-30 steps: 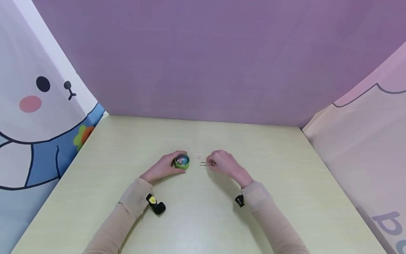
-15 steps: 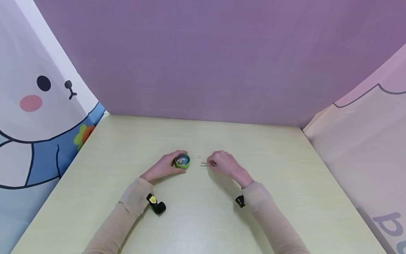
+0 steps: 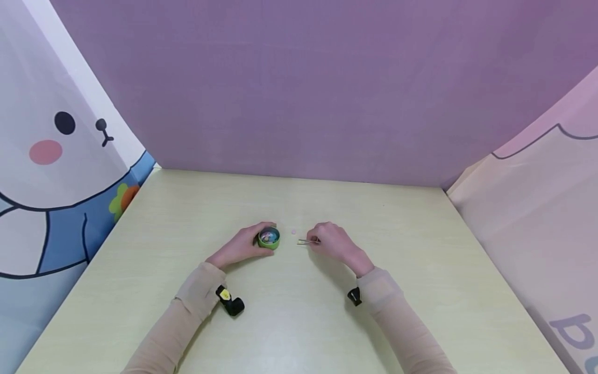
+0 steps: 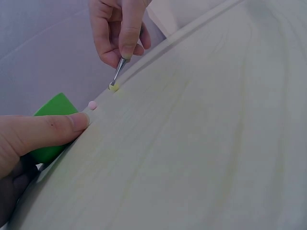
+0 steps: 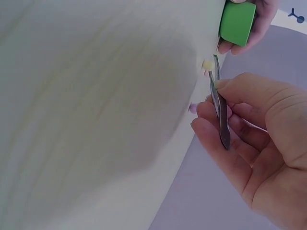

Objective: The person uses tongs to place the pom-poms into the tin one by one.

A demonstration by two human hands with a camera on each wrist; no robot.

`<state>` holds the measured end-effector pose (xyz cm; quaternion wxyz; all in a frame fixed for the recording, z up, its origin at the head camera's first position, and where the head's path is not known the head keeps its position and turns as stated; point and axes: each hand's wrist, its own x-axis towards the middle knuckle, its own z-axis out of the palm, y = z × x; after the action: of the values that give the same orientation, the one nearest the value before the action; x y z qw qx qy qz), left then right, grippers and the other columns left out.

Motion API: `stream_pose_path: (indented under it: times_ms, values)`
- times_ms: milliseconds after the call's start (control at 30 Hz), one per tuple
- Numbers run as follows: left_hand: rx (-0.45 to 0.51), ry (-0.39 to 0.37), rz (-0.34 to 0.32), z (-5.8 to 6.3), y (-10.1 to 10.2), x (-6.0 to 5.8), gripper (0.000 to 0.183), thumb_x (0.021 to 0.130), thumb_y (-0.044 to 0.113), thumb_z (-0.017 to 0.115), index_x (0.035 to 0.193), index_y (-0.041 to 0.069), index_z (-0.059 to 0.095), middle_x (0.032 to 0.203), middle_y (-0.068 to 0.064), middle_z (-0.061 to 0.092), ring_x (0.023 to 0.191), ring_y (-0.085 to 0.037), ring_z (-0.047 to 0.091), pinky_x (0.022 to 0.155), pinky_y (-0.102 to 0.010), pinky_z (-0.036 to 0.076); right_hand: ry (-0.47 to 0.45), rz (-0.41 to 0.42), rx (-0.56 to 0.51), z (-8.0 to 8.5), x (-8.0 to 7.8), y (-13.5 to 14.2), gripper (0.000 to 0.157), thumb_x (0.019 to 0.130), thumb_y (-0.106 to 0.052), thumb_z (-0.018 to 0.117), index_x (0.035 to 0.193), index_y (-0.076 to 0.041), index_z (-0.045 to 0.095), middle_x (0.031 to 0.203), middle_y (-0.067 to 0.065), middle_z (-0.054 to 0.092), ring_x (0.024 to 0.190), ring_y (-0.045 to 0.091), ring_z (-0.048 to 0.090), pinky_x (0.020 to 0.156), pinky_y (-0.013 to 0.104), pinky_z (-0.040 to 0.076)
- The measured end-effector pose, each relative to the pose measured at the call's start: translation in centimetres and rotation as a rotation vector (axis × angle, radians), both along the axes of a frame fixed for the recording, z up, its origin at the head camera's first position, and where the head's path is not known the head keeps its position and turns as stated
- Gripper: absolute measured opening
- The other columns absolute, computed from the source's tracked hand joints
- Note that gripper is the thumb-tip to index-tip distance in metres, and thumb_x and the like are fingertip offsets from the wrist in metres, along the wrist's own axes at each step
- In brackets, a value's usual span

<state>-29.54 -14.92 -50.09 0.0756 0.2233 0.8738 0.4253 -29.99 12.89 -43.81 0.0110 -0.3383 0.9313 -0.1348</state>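
Observation:
My left hand (image 3: 243, 243) holds a small round green container (image 3: 269, 244) by its sides, thumb on the near side. Colourful small pieces show inside it in the head view. Metal tweezers (image 5: 222, 112) are pinched between the thumb and fingers of my right hand (image 3: 333, 241), prongs pointing toward the container. A yellow bead (image 4: 113, 87) is right at the tweezer tips, low over the table. Between the two hands lies a pink bead (image 4: 92, 105), close to the left thumb in the left wrist view. In the right wrist view, a purple bead (image 5: 193, 108) shows beside my right fingers.
The pale wooden table (image 3: 289, 311) runs back to a purple wall panel (image 3: 299, 93). Printed cartoon panels stand along the left (image 3: 70, 182) and right sides. Each wrist carries a small black camera (image 3: 232, 304).
My right hand and the tweezers have shifted slightly to the right, and the prongs look a little closer together. The left hand and the container stay in place.

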Motion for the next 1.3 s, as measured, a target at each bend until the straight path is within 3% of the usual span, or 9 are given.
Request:
stream_pose_path:
  times_ms: [233,600,1033,1300]
  values:
    - [0.003,-0.002,0.004,0.20,0.11,0.10,0.076,0.083,0.026,0.081,0.149,0.014,0.043,0.147,-0.010,0.053,0.132,-0.029,0.054,0.112,-0.048,0.044,-0.006,0.004,-0.008,-0.20,-0.07,0.20,0.017,0.087,-0.003,0.067,0.075,-0.015,0.069,0.076,-0.002,0.064,0.063,0.007,0.040,0.053,0.015,0.028]
    - [0.001,0.009,-0.003,0.31,-0.01,0.22,0.076,0.084,0.026,0.080,0.148,0.012,0.043,0.147,-0.010,0.053,0.132,-0.030,0.054,0.112,-0.049,0.044,0.014,0.017,-0.018,-0.32,0.00,0.05,0.020,0.091,-0.005,0.066,0.073,-0.014,0.068,0.079,0.001,0.068,0.060,0.005,0.037,0.051,0.013,0.025]
    - [0.009,0.014,-0.005,0.49,-0.11,0.19,0.076,0.083,0.027,0.081,0.148,0.012,0.044,0.145,-0.012,0.054,0.130,-0.031,0.055,0.111,-0.050,0.045,0.079,0.026,-0.016,-0.16,0.23,0.00,0.013,0.088,-0.003,0.067,0.088,-0.012,0.077,0.090,0.003,0.075,0.068,0.008,0.054,0.056,0.016,0.042]
    - [0.005,0.009,0.001,0.34,-0.05,0.20,0.075,0.083,0.027,0.081,0.148,0.014,0.044,0.144,-0.010,0.055,0.130,-0.029,0.055,0.110,-0.048,0.045,0.082,0.038,-0.043,0.37,0.53,-0.30,0.012,0.087,-0.001,0.067,0.090,-0.009,0.076,0.090,0.005,0.074,0.066,0.008,0.052,0.053,0.013,0.040]
